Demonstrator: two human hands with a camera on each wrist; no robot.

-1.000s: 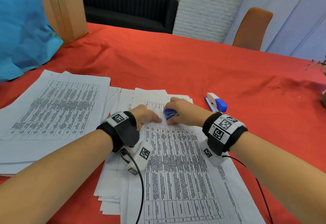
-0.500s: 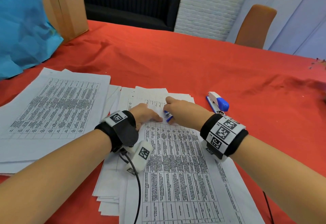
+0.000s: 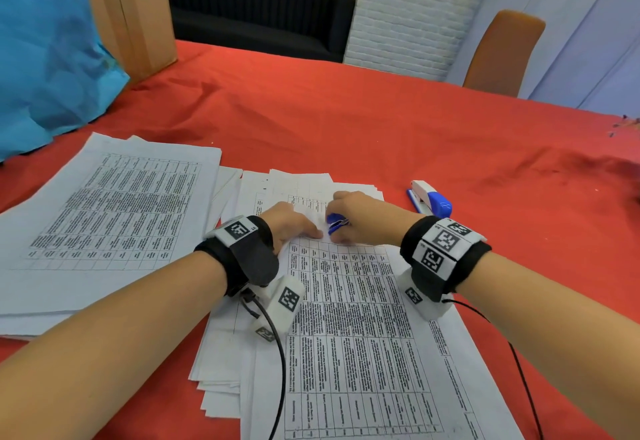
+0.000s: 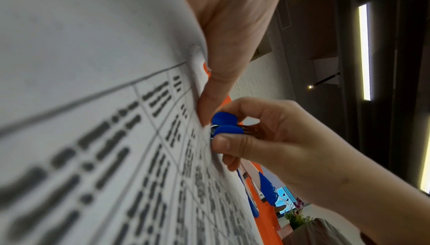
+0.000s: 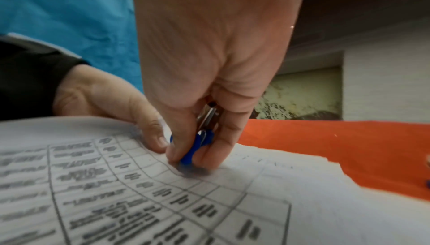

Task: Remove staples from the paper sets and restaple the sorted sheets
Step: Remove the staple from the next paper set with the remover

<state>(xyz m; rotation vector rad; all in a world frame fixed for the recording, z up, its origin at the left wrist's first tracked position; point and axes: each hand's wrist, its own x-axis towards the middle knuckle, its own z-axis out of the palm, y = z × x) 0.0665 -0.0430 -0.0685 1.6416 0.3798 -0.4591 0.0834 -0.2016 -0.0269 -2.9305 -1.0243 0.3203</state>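
Observation:
A printed paper set (image 3: 360, 328) lies on top of a loose pile in front of me on the red tablecloth. My right hand (image 3: 360, 217) pinches a small blue staple remover (image 3: 335, 223) (image 4: 224, 125) (image 5: 197, 147) and presses its metal claws onto the sheet's upper left corner. My left hand (image 3: 294, 223) lies flat on the paper beside it, its thumb (image 4: 214, 101) holding the sheet (image 4: 116, 120) down right next to the remover. The staple itself is hidden under the tool.
A second stack of printed sheets (image 3: 110, 217) lies to the left. A blue and white stapler (image 3: 431, 198) rests on the cloth right of my hands. A blue bag (image 3: 45, 48) and cardboard box (image 3: 135, 9) stand at the back left, an orange chair (image 3: 502, 51) beyond the table.
My right hand has turned a little with the staple remover at the corner of the sheet. My left hand has stayed in place on the paper.

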